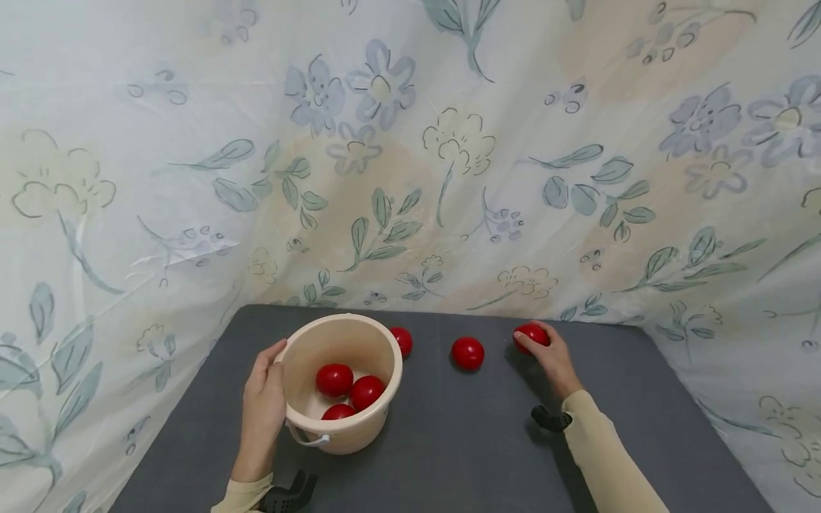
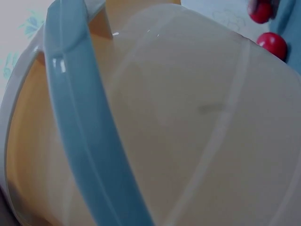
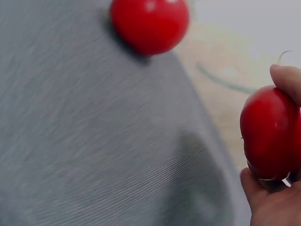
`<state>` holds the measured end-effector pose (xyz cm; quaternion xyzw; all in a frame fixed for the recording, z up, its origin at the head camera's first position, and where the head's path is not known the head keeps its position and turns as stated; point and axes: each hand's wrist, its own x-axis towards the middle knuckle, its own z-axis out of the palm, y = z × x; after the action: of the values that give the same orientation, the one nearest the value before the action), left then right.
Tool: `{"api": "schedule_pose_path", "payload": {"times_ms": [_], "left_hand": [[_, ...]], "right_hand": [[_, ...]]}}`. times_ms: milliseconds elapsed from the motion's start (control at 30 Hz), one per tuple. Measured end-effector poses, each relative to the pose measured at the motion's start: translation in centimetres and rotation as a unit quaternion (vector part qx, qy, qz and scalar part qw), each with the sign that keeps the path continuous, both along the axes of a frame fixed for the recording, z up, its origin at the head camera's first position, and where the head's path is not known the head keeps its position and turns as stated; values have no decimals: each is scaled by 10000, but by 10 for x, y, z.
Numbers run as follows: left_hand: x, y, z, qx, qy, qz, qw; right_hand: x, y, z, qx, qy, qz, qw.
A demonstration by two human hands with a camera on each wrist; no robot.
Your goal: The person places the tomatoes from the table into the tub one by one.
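The left hand [image 1: 264,399] lies against the left outer wall of the round cream plastic bucket [image 1: 378,345], with the thumb up at the rim and the fingers bent around the side, so it holds the bucket steady. Its forearm comes up from the bottom edge of the head view, in a pale beige sleeve. In the left wrist view the bucket wall [image 2: 202,122] fills almost the whole picture, crossed by its pale handle band [image 2: 84,127].

The right hand [image 1: 551,356] is stretched forward to the far right part of the dark grey table mat [image 1: 462,442]. Its fingers curl over a shiny red ball [image 1: 531,333] that sits near the back edge of the mat. In the right wrist view the thumb and fingertips [image 3: 287,82] pinch this red ball [image 3: 270,134], so the grasp is closed on it.

I count six red balls in all. Three lie inside the bucket [image 1: 349,394], touching each other. One ball [image 1: 402,340] sits just behind the bucket's right rim, partly hidden. One ball [image 1: 467,353] rests free on the mat between the bucket and the right hand. The sixth is the one in the right hand.
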<state>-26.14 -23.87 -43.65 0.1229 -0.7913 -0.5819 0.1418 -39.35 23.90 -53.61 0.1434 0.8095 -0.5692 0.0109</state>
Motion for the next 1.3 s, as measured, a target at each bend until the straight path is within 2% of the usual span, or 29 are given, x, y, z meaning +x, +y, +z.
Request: {"api": "schedule_pose_path", "payload": {"times_ms": [267, 433, 633, 1000, 1300], "left_hand": [[0, 1, 2, 3, -43, 29, 10000], [0, 1, 2, 9, -73, 34, 10000], [2, 1, 2, 50, -97, -26, 9999], [2, 1, 1, 40, -55, 27, 10000], [1, 0, 3, -10, -65, 48, 10000]], "right_hand": [[-5, 1, 41, -631, 241, -90, 9977], [-9, 2, 67, -754, 499, -11, 9959], [-11, 5, 97, -604, 797, 299, 9945], [-17, -7, 151, -936, 1545, 854, 9798], [-18, -33, 180, -907, 1663, 1411, 9717]]}}
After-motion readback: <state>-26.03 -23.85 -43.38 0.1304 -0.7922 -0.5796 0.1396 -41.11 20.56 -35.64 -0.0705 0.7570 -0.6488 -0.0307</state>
